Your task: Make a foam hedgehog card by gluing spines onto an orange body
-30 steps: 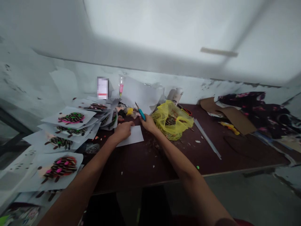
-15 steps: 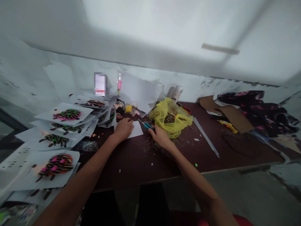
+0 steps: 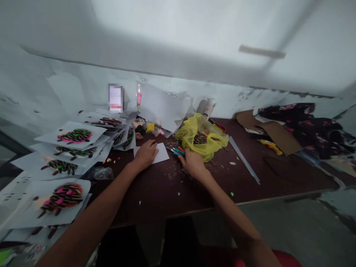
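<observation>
My left hand (image 3: 146, 153) lies over a small white sheet of paper (image 3: 161, 154), its fingers spread and pressing it to the dark table. To the right of the sheet, my right hand (image 3: 194, 163) has its thumb and fingers closed around scissors (image 3: 176, 151) with blue and orange handles. Their blades point left, towards the paper, and part of the handles is hidden by the fingers. Just beyond that hand stands an open yellow plastic bag (image 3: 191, 128) with short brown stick pieces (image 3: 200, 138) inside.
Stacked papers with hedgehog-like stick pictures (image 3: 75, 135) fill the left side. Coloured clay lumps (image 3: 150, 127) and a pink-filled piping bag (image 3: 139, 100) are at the back. To the right are clear strips (image 3: 244, 159), a yellow cutter (image 3: 271, 147), cardboard (image 3: 280, 137) and dark flowered cloth (image 3: 308, 126).
The scissors have shifted slightly right and down with my right hand, and their orange handle part shows more. My left hand stays on the paper. The view has shifted a little.
</observation>
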